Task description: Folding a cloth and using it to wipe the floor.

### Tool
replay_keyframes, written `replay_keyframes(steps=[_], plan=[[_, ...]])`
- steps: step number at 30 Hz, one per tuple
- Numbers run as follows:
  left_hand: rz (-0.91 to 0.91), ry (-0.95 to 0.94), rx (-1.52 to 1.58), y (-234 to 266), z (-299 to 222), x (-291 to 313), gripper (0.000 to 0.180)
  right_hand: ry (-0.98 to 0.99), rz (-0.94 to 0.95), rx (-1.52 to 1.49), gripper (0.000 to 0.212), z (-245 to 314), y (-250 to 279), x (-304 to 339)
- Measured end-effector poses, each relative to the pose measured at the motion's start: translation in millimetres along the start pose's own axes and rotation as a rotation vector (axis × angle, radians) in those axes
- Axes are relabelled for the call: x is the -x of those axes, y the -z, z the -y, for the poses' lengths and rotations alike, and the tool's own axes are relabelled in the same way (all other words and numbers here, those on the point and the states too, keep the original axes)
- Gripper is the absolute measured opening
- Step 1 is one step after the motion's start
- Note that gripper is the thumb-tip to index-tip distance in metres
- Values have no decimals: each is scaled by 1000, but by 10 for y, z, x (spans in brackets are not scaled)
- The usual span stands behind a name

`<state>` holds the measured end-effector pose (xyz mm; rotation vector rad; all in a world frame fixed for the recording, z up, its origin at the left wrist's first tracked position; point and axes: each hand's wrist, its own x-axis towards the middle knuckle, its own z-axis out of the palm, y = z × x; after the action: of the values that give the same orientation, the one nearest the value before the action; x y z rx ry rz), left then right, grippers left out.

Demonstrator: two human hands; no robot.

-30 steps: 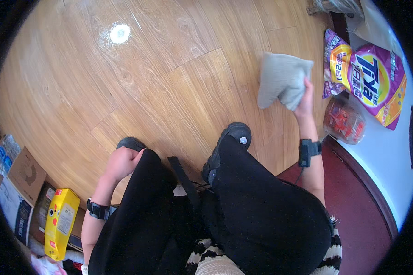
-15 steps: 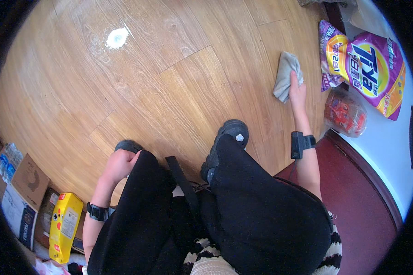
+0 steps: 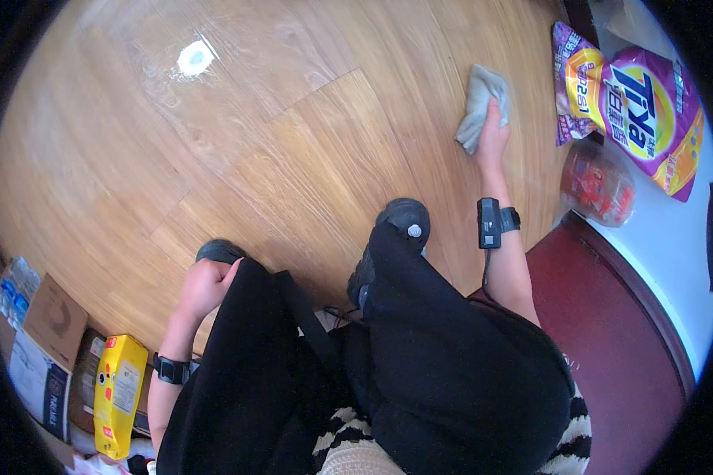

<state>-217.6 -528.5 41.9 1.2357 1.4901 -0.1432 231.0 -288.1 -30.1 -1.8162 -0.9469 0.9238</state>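
Note:
My right hand (image 3: 493, 141) grips a folded light-grey cloth (image 3: 483, 99), out to the right over the wood floor. The thumb lies along the top of the cloth, while the fingers beneath are hidden. Whether the cloth touches the floor is hard to tell. My left hand (image 3: 207, 283) rests curled into a fist against my left knee, with nothing visible in it. Farther off on the floor, at the upper left, lies a small white patch (image 3: 195, 58) that looks like powder.
At the right stand a purple and yellow bag (image 3: 642, 111) and a clear package with red contents (image 3: 598, 188), by a white surface and dark-red flooring (image 3: 602, 317). An open cardboard box (image 3: 53, 321), water bottles (image 3: 16, 293) and a yellow pack (image 3: 119, 396) sit lower left. My dark shoes (image 3: 404, 218) are on the floor.
My right hand has moved forward and slightly left, carrying the grey cloth with it. My left hand stays at the knee.

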Motion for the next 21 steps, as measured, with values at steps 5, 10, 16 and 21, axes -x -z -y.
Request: replay_keyframes(steps=[5, 10, 16, 21], plan=[[0, -49, 14, 32, 32, 77, 51, 115, 304, 110, 43, 314, -597, 456], [67, 68, 55, 67, -71, 16, 51, 467, 554, 144, 40, 310, -1075, 927], [-10, 62, -6, 51, -79, 51, 52, -90, 676, -144, 34, 446, -1163, 1089], [-24, 38, 33, -14, 41, 36, 53, -557, 642, -536, 44, 761, -871, 704]])
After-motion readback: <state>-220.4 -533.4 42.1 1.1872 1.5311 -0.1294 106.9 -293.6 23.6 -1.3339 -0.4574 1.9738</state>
